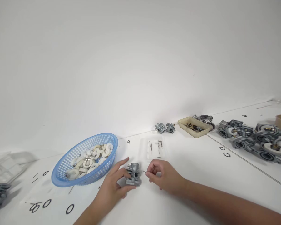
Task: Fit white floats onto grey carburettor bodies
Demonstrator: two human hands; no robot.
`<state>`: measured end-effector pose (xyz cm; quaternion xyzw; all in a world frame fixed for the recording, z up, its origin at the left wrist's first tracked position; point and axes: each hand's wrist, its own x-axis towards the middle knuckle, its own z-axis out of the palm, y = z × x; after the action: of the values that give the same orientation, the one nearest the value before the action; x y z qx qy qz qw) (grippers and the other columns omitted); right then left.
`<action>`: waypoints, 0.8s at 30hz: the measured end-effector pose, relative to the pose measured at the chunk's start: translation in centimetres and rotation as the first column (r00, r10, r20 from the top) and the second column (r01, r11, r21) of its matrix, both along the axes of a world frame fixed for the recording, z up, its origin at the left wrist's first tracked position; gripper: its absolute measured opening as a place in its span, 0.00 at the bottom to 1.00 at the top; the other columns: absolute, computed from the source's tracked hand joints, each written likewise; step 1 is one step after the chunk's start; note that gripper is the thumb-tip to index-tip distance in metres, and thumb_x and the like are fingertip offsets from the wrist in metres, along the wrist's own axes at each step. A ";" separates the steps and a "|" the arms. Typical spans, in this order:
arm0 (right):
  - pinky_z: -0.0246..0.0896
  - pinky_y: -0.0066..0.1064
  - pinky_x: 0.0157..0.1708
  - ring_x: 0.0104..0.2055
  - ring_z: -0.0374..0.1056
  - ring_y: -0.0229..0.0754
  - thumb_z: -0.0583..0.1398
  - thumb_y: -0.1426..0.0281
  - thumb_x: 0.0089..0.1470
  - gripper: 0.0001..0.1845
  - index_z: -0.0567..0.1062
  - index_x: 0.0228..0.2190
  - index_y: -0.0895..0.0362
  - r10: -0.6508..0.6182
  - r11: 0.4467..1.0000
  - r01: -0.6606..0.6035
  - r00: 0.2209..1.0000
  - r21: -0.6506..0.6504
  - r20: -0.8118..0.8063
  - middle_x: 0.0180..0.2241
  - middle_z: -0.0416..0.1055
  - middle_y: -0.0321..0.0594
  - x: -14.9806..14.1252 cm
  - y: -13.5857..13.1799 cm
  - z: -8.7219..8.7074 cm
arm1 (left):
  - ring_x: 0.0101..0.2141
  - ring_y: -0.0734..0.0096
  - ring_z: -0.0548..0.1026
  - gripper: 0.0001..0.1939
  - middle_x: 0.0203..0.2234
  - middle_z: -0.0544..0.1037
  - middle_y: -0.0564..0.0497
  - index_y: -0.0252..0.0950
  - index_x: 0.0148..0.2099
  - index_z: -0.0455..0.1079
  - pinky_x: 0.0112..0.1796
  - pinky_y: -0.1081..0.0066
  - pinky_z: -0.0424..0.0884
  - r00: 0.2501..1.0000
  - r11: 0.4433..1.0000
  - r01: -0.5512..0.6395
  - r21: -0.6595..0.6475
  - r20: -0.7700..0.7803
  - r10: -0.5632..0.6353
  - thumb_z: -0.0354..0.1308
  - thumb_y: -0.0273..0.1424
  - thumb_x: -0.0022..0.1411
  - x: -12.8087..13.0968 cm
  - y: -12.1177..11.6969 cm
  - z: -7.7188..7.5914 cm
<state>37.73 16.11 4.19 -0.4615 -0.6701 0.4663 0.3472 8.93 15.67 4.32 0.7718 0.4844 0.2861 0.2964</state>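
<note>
Here the grey metal casting [132, 178] stands low in the frame's centre on the white desk [192, 175], my left hand [112, 187] grasping it. My right hand [165, 176] pinches a thin pin [144, 171] just beside it. The blue basket [84, 160] of white rings sits to the left.

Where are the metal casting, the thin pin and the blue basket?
metal casting [132, 178], head view, on its grey body between the left hand's fingers.
thin pin [144, 171], head view, on its shaft at the right hand's fingertips.
blue basket [61, 170], head view, on its mesh wall.
</note>
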 end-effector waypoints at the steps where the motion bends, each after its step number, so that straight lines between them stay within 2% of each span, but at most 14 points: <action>1: 0.69 0.27 0.21 0.31 0.73 0.42 0.68 0.64 0.64 0.08 0.79 0.38 0.56 0.004 1.000 -0.004 1.000 -0.017 -0.011 0.32 0.79 0.39 0.1 0.0 0.0 | 0.31 0.72 0.81 0.15 0.75 0.67 0.39 0.39 0.42 0.74 0.25 0.69 0.84 0.999 1.000 0.020 -0.021 0.036 -0.020 0.72 0.43 0.67 -0.2 -0.6 -0.5; 3: 0.72 0.28 0.20 0.36 0.75 0.45 0.69 0.60 0.63 0.11 0.79 0.38 0.55 0.015 0.999 -0.016 0.999 -0.033 -0.035 0.38 0.79 0.42 0.2 -0.2 0.0 | 0.37 0.66 0.82 0.14 0.67 0.75 0.41 0.40 0.41 0.74 0.26 0.71 0.82 0.994 0.997 0.067 -0.048 0.087 -0.063 0.74 0.40 0.65 -0.2 -1.4 -1.1; 5: 0.75 0.28 0.22 0.42 0.77 0.48 0.70 0.59 0.63 0.12 0.80 0.37 0.55 0.035 0.999 -0.037 0.998 -0.031 -0.060 0.45 0.79 0.45 0.1 -0.5 -0.2 | 0.46 0.60 0.81 0.13 0.63 0.76 0.42 0.41 0.41 0.73 0.27 0.74 0.80 0.987 0.992 0.112 -0.065 0.120 -0.103 0.74 0.38 0.64 -0.1 -1.8 -1.0; 7: 0.76 0.28 0.24 0.43 0.77 0.48 0.70 0.59 0.63 0.12 0.80 0.36 0.54 0.058 0.998 -0.060 0.995 -0.022 -0.077 0.50 0.78 0.46 0.0 -0.8 -0.4 | 0.49 0.59 0.80 0.12 0.63 0.74 0.43 0.41 0.41 0.73 0.28 0.75 0.78 0.981 0.985 0.148 -0.087 0.140 -0.135 0.73 0.36 0.65 0.3 -2.2 -0.5; 10: 0.74 0.28 0.28 0.39 0.76 0.42 0.71 0.63 0.63 0.09 0.81 0.36 0.54 0.075 0.997 -0.075 0.994 0.006 -0.078 0.55 0.78 0.44 -0.2 -1.3 -0.6 | 0.48 0.61 0.80 0.11 0.65 0.72 0.44 0.42 0.42 0.70 0.28 0.75 0.77 0.977 0.975 0.177 -0.135 0.147 -0.157 0.71 0.32 0.65 0.7 -2.8 0.7; 12: 0.70 0.28 0.31 0.37 0.74 0.38 0.71 0.64 0.64 0.08 0.82 0.36 0.54 0.086 0.996 -0.084 0.994 0.033 -0.062 0.56 0.78 0.42 -0.3 -1.5 -0.7 | 0.45 0.64 0.80 0.17 0.65 0.72 0.46 0.43 0.43 0.66 0.30 0.74 0.77 0.976 0.969 0.169 -0.179 0.165 -0.139 0.73 0.30 0.61 1.0 -3.3 1.2; 14: 0.67 0.28 0.33 0.37 0.73 0.37 0.71 0.64 0.65 0.08 0.81 0.35 0.54 0.107 0.993 -0.105 0.993 0.047 -0.053 0.56 0.78 0.41 -0.4 -1.6 -0.7 | 0.40 0.68 0.79 0.23 0.62 0.75 0.47 0.44 0.46 0.62 0.31 0.72 0.76 0.978 0.968 0.120 -0.218 0.193 -0.078 0.75 0.31 0.59 1.4 -3.7 1.4; 18: 0.64 0.29 0.34 0.39 0.74 0.38 0.71 0.65 0.65 0.08 0.80 0.35 0.54 0.159 0.987 -0.156 0.984 0.036 -0.076 0.57 0.78 0.41 -0.5 -1.7 -0.6 | 0.29 0.74 0.74 0.27 0.53 0.79 0.49 0.46 0.60 0.58 0.31 0.70 0.72 0.985 0.956 -0.028 -0.293 0.156 0.077 0.70 0.38 0.68 1.9 -4.1 1.2; 21: 0.64 0.29 0.34 0.38 0.73 0.37 0.70 0.65 0.66 0.07 0.80 0.36 0.53 0.183 0.983 -0.180 0.979 0.048 -0.091 0.56 0.78 0.41 -0.5 -1.9 -0.4 | 0.35 0.66 0.79 0.30 0.52 0.80 0.47 0.45 0.65 0.60 0.35 0.67 0.76 0.988 0.942 -0.037 -0.332 0.127 0.084 0.70 0.39 0.68 2.0 -4.1 1.2; 24: 0.65 0.28 0.35 0.40 0.75 0.39 0.70 0.65 0.67 0.08 0.79 0.36 0.53 0.204 0.978 -0.197 0.973 0.075 -0.109 0.55 0.79 0.41 -0.5 -2.3 0.0 | 0.41 0.59 0.81 0.20 0.46 0.82 0.49 0.43 0.57 0.68 0.38 0.65 0.79 0.994 0.952 0.002 -0.306 0.107 0.033 0.69 0.37 0.67 1.9 -4.1 1.7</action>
<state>37.23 13.84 4.19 -0.3522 -0.7065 0.5034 0.3512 10.84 11.61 5.99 0.6958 0.5116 0.2527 0.4363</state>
